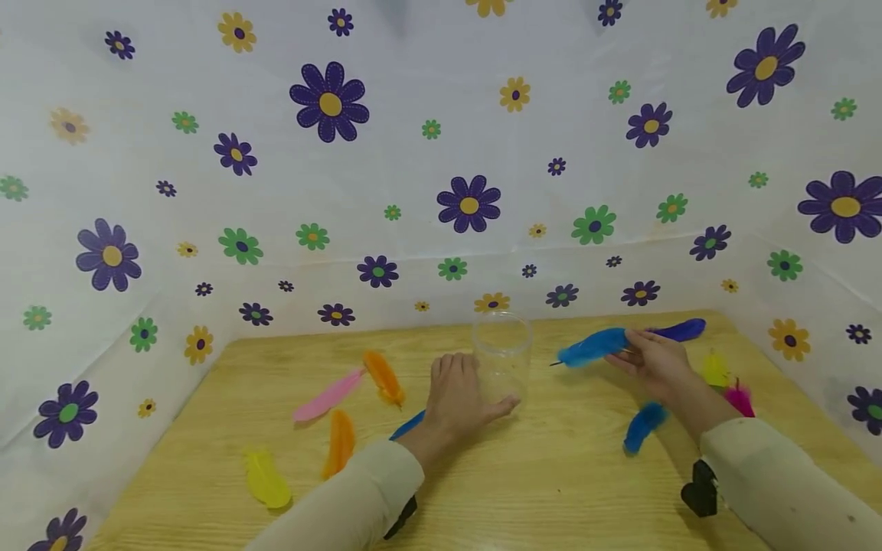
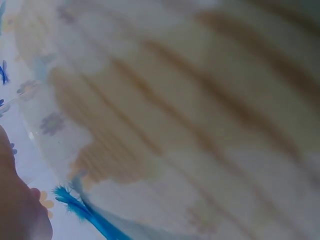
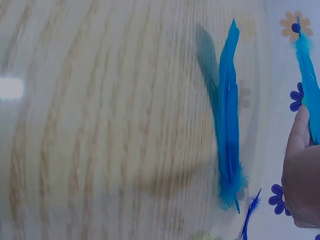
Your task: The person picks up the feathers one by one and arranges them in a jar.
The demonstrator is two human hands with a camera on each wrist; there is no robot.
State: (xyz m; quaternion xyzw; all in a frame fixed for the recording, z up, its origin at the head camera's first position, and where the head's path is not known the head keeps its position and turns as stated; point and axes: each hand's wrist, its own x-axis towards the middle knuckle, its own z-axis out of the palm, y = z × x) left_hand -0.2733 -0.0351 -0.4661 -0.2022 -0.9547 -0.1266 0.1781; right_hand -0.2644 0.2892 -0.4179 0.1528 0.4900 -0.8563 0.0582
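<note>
A clear plastic cup point(image 1: 506, 360) stands upright on the table, and my left hand point(image 1: 455, 402) holds it from its left side, thumb across the front near the base. In the left wrist view, only an edge of the left hand point(image 2: 22, 200) shows, with a blue feather point(image 2: 95, 217) below it. Raised to the right of the cup, my right hand point(image 1: 654, 363) pinches a light blue feather point(image 1: 591, 348), its quill pointing left. The right wrist view also shows the pinched feather point(image 3: 311, 85) and part of the right hand point(image 3: 305, 180).
A dark blue feather point(image 1: 682, 330) lies behind the right hand, and a blue feather point(image 1: 644, 428) below it. Yellow point(image 1: 717, 369) and magenta feathers point(image 1: 739, 398) lie right. Pink point(image 1: 327, 396), orange point(image 1: 383, 379) and yellow feathers point(image 1: 266, 478) lie left. A flowered cloth point(image 1: 413, 168) surrounds the table.
</note>
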